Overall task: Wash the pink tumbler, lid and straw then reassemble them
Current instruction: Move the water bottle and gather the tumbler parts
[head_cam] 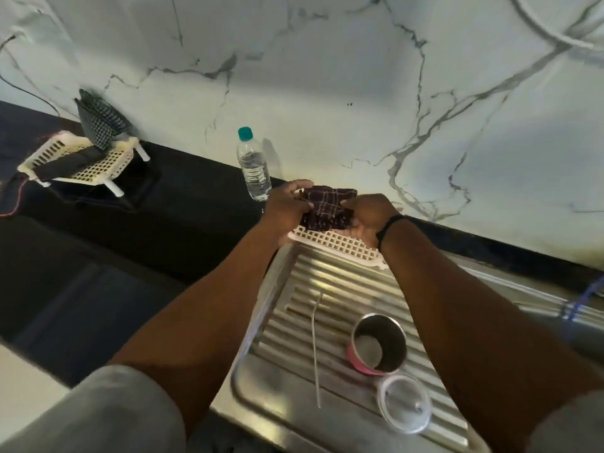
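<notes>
Marble wall behind a dark bench (137,237), steel drainboard (330,289) up front. Both hands are off the cup stuff: left hand (287,204) and right hand (367,217) each have a grip clamped on a dark checked cloth (327,207) over a white rack (340,245). Pink tumbler (377,344) stands on the drainboard, lid (405,402) just beside it, straw (316,348) lying to its left.

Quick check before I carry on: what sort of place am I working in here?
Most likely a home kitchen counter: a ribbed steel drainboard holding the pink tumbler, a marble-look backsplash, and a water bottle.
</notes>
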